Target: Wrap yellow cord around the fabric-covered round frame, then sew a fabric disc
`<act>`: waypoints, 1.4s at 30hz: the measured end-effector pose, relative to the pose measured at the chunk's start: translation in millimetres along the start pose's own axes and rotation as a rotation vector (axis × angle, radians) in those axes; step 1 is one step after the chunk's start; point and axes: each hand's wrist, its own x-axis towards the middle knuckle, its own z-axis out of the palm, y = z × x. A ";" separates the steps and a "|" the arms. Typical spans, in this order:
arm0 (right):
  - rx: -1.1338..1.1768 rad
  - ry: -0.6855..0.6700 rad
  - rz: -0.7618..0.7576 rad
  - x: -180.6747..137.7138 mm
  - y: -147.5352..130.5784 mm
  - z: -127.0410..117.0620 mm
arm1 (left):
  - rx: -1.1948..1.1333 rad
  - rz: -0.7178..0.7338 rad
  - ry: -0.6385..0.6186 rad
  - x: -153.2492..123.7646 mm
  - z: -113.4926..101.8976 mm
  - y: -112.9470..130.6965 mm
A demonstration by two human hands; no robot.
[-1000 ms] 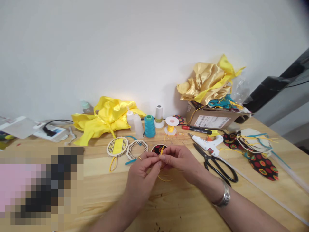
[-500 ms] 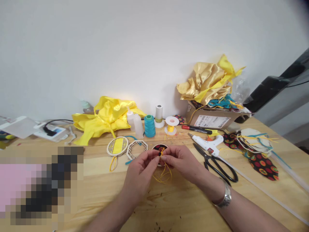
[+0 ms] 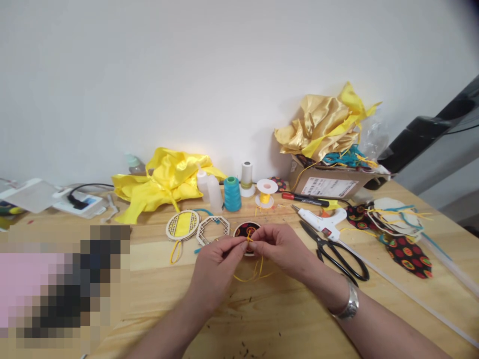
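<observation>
Between my two hands runs a yellow cord [image 3: 258,267], looped and crossing at the fingertips, its loose ends hanging toward the table. My left hand [image 3: 220,262] pinches it from the left, thumb against forefinger. From the other side my right hand [image 3: 282,249] pinches the cord too, with the fingertips almost touching the left ones. Just behind them lies a round wooden frame [image 3: 239,230] covered with black, red-patterned fabric, partly hidden by my fingers. To its left are an octagonal lattice frame [image 3: 213,227] and a round lattice frame with yellow fabric [image 3: 183,225].
Black scissors [image 3: 339,254] and a white glue gun [image 3: 322,222] lie to the right. Behind stand a teal thread cone [image 3: 232,194], a yellow cord spool [image 3: 265,194] and squeeze bottles [image 3: 214,194]. A cardboard box [image 3: 325,182] overflows with fabric; yellow satin [image 3: 160,182] is heaped left.
My hands have drawn slightly apart at the fingers, showing more of the round patterned frame. The hanging cord ends have swung and spread to the right.
</observation>
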 end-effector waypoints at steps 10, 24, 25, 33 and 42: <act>0.029 0.008 -0.024 2.0 -0.6 -2.5 | -0.145 -0.108 -0.050 2.1 -0.6 -1.0; -0.003 0.020 -0.045 1.3 -0.5 -3.4 | -0.174 -0.116 -0.055 2.3 -1.4 -2.9; -0.003 0.024 -0.045 1.1 -0.6 -3.4 | -0.169 -0.116 -0.054 2.2 -1.5 -2.9; 0.011 0.016 -0.033 2.0 -0.6 -2.6 | -0.141 -0.132 -0.049 2.2 -1.6 -0.3; -0.040 -0.023 -0.034 0.7 0.6 -2.9 | -0.188 -0.172 -0.030 4.0 -1.7 -6.0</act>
